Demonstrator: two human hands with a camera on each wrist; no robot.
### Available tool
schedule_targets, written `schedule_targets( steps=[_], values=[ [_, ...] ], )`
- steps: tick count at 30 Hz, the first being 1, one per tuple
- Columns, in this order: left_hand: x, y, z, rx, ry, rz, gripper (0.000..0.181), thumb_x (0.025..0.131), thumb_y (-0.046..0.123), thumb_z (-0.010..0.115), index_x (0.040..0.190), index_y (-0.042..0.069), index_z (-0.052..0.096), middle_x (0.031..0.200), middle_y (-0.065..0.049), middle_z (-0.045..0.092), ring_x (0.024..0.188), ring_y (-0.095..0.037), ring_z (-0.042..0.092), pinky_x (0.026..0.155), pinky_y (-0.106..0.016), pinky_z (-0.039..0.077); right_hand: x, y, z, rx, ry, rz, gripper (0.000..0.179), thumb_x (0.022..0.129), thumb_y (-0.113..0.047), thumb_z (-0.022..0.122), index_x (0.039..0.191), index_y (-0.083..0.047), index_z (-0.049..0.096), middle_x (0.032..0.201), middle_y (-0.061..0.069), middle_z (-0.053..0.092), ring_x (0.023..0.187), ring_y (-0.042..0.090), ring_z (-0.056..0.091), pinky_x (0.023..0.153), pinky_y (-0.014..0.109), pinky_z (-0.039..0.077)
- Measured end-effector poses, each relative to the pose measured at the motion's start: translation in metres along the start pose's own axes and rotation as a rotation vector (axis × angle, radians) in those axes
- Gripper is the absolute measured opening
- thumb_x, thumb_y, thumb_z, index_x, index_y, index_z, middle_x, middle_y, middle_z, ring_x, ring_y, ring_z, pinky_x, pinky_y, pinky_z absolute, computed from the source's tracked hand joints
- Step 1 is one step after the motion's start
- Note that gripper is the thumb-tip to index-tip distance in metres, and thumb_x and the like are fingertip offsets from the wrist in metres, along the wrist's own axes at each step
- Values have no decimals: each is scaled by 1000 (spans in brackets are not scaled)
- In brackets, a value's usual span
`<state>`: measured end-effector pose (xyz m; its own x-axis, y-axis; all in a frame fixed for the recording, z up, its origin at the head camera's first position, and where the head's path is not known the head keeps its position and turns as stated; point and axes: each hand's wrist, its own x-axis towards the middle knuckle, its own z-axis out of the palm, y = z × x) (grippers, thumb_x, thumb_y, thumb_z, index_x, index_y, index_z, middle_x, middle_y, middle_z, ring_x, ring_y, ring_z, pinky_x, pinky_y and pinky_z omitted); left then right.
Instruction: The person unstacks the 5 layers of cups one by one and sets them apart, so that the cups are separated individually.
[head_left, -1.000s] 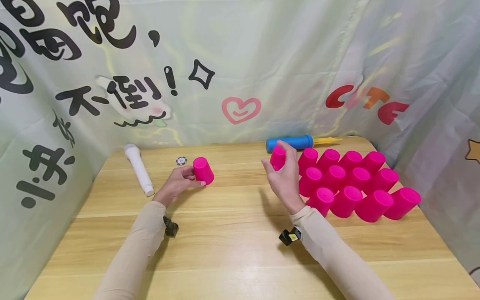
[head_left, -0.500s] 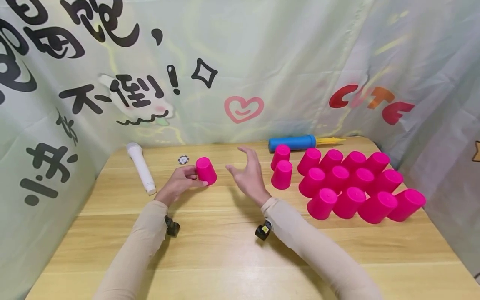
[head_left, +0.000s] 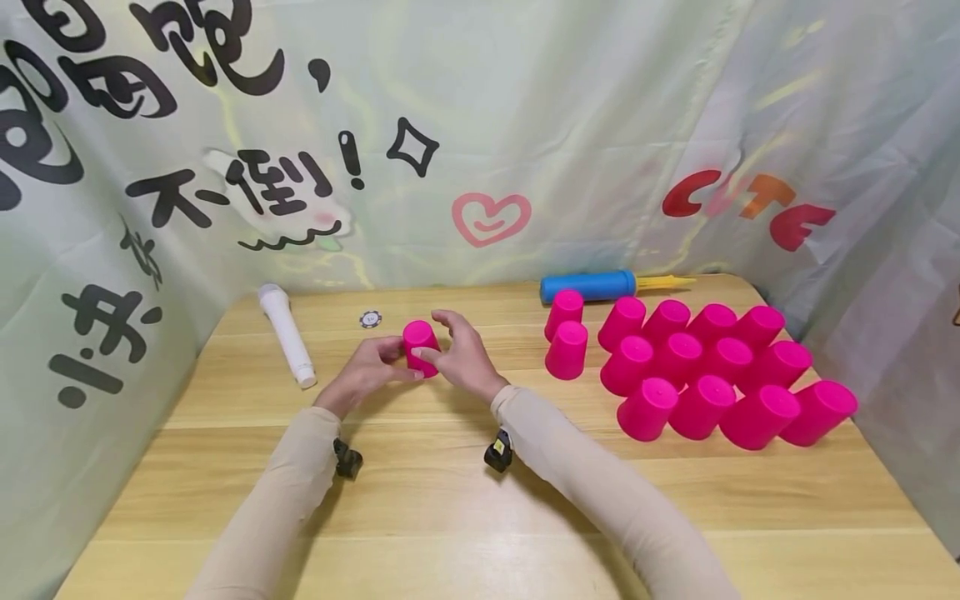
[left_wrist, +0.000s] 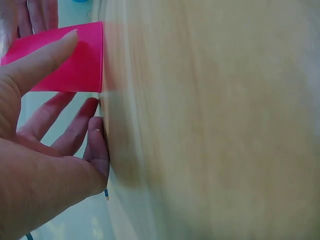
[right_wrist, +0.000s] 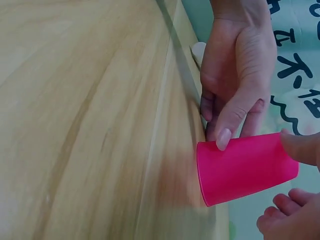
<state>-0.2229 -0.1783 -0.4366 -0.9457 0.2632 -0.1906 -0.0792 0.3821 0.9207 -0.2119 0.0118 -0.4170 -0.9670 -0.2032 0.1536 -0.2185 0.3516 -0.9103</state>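
A pink cup (head_left: 421,335) stands upside down between the two hands near the table's middle. My left hand (head_left: 365,371) holds it from the left, thumb on the near side by the rim and fingers behind; the left wrist view shows that thumb (left_wrist: 50,57) lying across the pink wall. From the right, my right hand (head_left: 467,362) reaches round the same cup with its thumb in front. In the right wrist view its thumb (right_wrist: 300,148) touches the cup near the closed end, while the other visible fingers (right_wrist: 285,205) stay apart from it.
Several upside-down pink cups (head_left: 684,357) stand in rows at the right, with two more (head_left: 566,350) just left of them. A blue pump (head_left: 588,286) lies behind. A white microphone (head_left: 287,335) and a small round chip (head_left: 370,319) lie at the left on the wooden table (head_left: 420,500).
My right hand let go of a cup on the right, which now stands behind another, and moved left to the cup in my left hand. That held cup now looks more upright.
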Motion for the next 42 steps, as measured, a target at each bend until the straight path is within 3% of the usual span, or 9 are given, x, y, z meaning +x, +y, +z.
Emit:
schedule_targets(
  steps=[10,18,25,32,42],
  values=[
    [0,1,-1,-36,-40,18,65,79,-1,82,139,2,59,141,-16,59,135,-35,49,116,-52,29,1,0,5,45,-29,-17,50,92,-1,72,139,3,53,137,18,57,129,31,54,110,43,42],
    [-7,4,-5,103,-48,40,72,80,4,84,145,5,53,146,-16,54,134,-38,47,115,-56,30,-13,-9,-3,103,-25,-24,49,94,1,69,138,4,50,136,18,56,128,31,54,108,41,43],
    [-23,4,-11,272,-38,101,71,87,5,79,150,2,46,148,-22,51,131,-44,50,107,-56,42,-44,-16,-28,158,10,-40,48,93,0,70,137,2,50,133,16,57,126,31,55,109,45,43],
    [-45,7,-13,409,2,225,62,90,10,77,145,-2,50,144,-23,54,123,-45,56,100,-58,47,-85,-21,-58,223,80,-18,48,90,1,73,134,1,54,131,14,59,123,31,56,109,45,42],
    [-71,8,-11,525,61,295,55,95,18,73,144,2,53,144,-18,55,119,-41,60,96,-58,49,-137,2,-94,180,146,9,51,90,4,73,136,5,50,133,16,56,126,35,56,107,43,43]
  ],
)
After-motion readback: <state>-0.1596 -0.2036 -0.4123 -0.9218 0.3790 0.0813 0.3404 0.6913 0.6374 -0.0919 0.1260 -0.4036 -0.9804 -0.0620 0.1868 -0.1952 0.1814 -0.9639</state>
